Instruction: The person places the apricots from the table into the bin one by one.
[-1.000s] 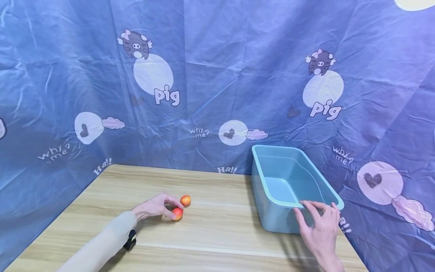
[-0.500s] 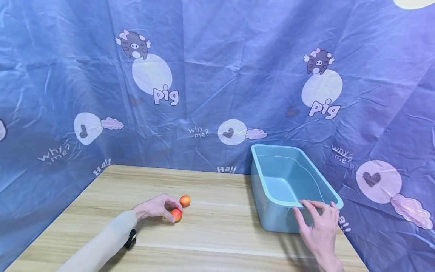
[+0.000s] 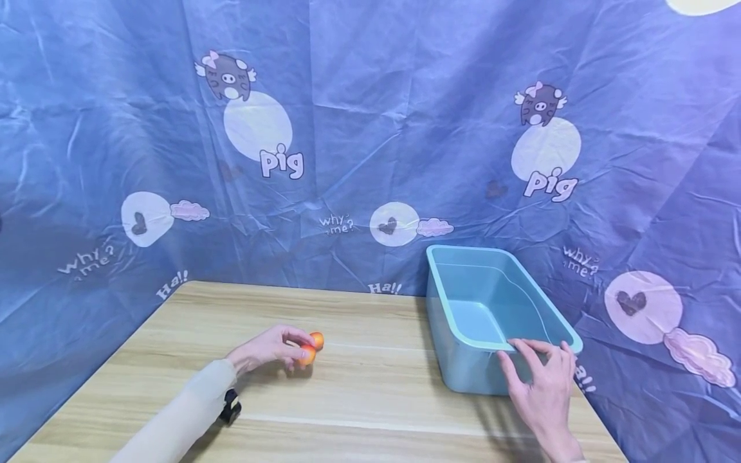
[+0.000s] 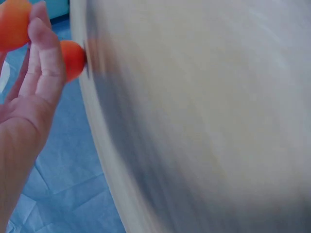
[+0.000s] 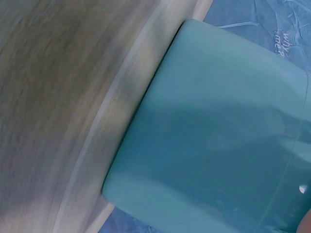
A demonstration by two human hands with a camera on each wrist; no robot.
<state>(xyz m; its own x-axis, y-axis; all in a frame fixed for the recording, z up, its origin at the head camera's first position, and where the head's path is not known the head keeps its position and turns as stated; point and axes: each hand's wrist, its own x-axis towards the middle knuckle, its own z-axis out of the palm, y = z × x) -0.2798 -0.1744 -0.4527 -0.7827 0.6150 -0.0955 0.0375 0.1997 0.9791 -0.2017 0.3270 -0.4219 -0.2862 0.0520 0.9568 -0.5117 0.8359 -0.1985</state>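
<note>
My left hand (image 3: 269, 347) pinches a small orange-red apricot-like fruit (image 3: 307, 355) between thumb and fingers. In the left wrist view the held fruit (image 4: 13, 24) shows at the top left corner, raised off the wood. A second fruit (image 3: 317, 340) of the same kind sits on the table just behind it, partly covered by the fingers in the head view. My right hand (image 3: 544, 392) grips the near rim of a blue plastic bin (image 3: 475, 373), fingertips over the edge and thumb against the outer wall. Only a sliver of a right fingertip (image 5: 305, 223) enters the right wrist view.
The bin stands upright at the right of the light wood table (image 3: 359, 399); no contents show inside. A blue printed cloth (image 3: 347, 128) hangs behind the table and down both sides. A black strap device (image 3: 230, 406) is worn at the left wrist.
My left hand has lifted the nearer fruit slightly off the table and turned it a little, toward the second fruit. The right hand stays at the bin's rim.
</note>
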